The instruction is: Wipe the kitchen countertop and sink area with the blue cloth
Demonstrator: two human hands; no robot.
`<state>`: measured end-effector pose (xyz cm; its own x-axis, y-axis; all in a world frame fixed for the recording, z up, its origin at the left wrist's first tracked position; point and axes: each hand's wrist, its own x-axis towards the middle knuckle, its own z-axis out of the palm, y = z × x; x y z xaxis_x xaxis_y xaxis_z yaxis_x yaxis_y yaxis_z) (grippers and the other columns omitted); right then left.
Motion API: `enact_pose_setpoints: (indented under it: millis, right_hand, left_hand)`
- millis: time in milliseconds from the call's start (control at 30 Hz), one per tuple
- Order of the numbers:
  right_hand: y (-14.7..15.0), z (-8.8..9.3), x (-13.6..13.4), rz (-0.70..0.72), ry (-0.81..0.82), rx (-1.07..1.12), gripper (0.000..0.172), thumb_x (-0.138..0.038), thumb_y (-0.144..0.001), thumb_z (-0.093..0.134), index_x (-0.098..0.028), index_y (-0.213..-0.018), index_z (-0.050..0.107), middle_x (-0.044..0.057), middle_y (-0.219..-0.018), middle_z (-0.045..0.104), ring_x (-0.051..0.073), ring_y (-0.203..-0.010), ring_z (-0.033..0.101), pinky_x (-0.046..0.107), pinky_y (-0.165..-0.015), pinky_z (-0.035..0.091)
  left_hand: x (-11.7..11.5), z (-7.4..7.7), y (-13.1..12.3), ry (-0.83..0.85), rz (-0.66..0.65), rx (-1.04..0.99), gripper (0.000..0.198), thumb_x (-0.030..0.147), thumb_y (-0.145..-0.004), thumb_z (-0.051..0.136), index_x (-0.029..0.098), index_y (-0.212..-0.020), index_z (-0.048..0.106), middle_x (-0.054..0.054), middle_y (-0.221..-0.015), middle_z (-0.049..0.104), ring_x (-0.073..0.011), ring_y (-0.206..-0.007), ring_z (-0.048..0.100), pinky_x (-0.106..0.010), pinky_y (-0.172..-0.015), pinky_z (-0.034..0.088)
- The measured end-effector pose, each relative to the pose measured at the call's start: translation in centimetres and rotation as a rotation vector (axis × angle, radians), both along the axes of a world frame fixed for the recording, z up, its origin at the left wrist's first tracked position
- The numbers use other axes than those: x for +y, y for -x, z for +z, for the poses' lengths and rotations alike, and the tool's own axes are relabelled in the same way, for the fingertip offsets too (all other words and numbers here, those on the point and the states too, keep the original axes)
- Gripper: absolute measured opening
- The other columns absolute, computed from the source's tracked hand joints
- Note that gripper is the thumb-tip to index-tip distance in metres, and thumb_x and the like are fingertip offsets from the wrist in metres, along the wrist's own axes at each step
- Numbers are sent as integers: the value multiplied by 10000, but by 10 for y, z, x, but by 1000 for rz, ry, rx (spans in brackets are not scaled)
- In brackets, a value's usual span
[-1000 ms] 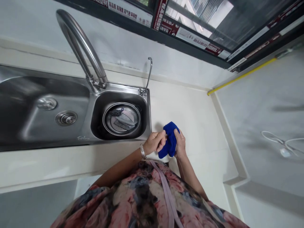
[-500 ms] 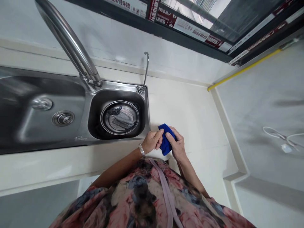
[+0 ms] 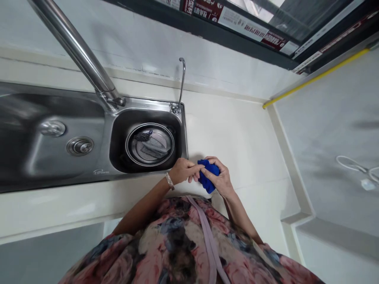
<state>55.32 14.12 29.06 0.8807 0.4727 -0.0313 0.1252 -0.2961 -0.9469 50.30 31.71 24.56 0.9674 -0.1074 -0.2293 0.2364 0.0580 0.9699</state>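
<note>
Bunched between my hands is a blue cloth (image 3: 209,184), held above the counter just in front of my body. My right hand (image 3: 222,181) wraps round its right side, with the thumb pressed across the front. My left hand (image 3: 182,172), with a bracelet at the wrist, is closed at the cloth's upper left edge. Its thumb and finger tips meet the right thumb there, and part of the grip is hidden.
Left of my hands, a sink basin (image 3: 118,157) holds a round metal strainer (image 3: 128,146) with a grey cloth (image 3: 155,149) and a dark mesh piece (image 3: 143,136) inside. A large faucet (image 3: 85,59) and a thin tap (image 3: 182,81) rise behind. A yellow pipe (image 3: 314,81) runs along the right wall.
My left hand has shifted slightly left, its thumb now stretched toward the right thumb. The blue cloth is bunched more compactly in my right hand. The view has tilted a little.
</note>
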Motion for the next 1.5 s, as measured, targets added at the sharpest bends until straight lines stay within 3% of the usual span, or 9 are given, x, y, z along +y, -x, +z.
enact_pose_setpoints:
  millis: [167, 333, 533, 667, 800, 1067, 1367, 1500]
  right_hand:
    - [4, -8, 3, -137, -31, 125, 302, -465, -738, 855, -229, -869, 720, 24, -1029, 732, 191, -939, 676, 332, -912, 542]
    - [7, -14, 6, -196, -32, 286, 392, -493, -685, 881, -209, -926, 758, -1, -823, 715, 150, -715, 625, 288, -699, 536]
    - [10, -17, 15, -266, -108, 378, 433, -501, -662, 891, -190, -918, 731, -20, -726, 679, 132, -654, 595, 266, -631, 511]
    - [13, -18, 16, -293, -135, 374, 428, -499, -673, 883, -193, -931, 731, -22, -719, 678, 139, -654, 600, 279, -644, 518]
    - [13, -17, 10, -264, -94, 352, 407, -501, -695, 875, -197, -936, 750, -16, -737, 685, 142, -656, 596, 285, -647, 515]
    - [10, -15, 4, -122, -28, 212, 334, -494, -744, 840, -233, -920, 727, 18, -930, 735, 176, -823, 657, 304, -755, 545]
    - [6, -12, 8, -90, -18, 197, 363, -515, -712, 853, -232, -917, 753, 24, -908, 745, 177, -801, 663, 305, -740, 567]
    - [2, -7, 10, -84, -40, 281, 353, -503, -722, 863, -242, -945, 785, 15, -902, 750, 178, -791, 669, 307, -723, 566]
  left_hand:
    - [2, 5, -2, -71, 27, 51, 610, 654, -911, 595, 163, -573, 725, -32, -522, 692, -81, -401, 561, -196, -446, 413]
    - [0, 6, -1, -227, 109, -31, 617, 612, -955, 559, 187, -536, 713, 2, -496, 679, -67, -401, 569, -181, -474, 426]
    - [-4, -8, 0, -165, 134, -22, 597, 617, -941, 580, 189, -544, 707, 7, -486, 670, -74, -396, 572, -176, -445, 424]
    - [-6, -8, 0, -117, 130, -12, 593, 622, -932, 591, 184, -549, 704, 0, -495, 674, -72, -394, 565, -173, -434, 423]
    - [-6, -4, 1, -97, 100, -6, 600, 622, -937, 583, 180, -550, 708, -8, -508, 684, -76, -398, 570, -180, -436, 424]
    - [2, 1, 7, -227, 72, -21, 537, 574, -924, 624, 195, -564, 746, 2, -555, 724, -72, -420, 597, -179, -479, 438]
    - [2, 14, 9, -132, 103, 154, 526, 549, -880, 693, 171, -514, 713, -19, -505, 686, -62, -369, 532, -177, -416, 408]
    - [0, 16, 7, -2, 150, 219, 532, 538, -857, 711, 165, -480, 671, -15, -445, 634, -56, -330, 471, -178, -365, 347]
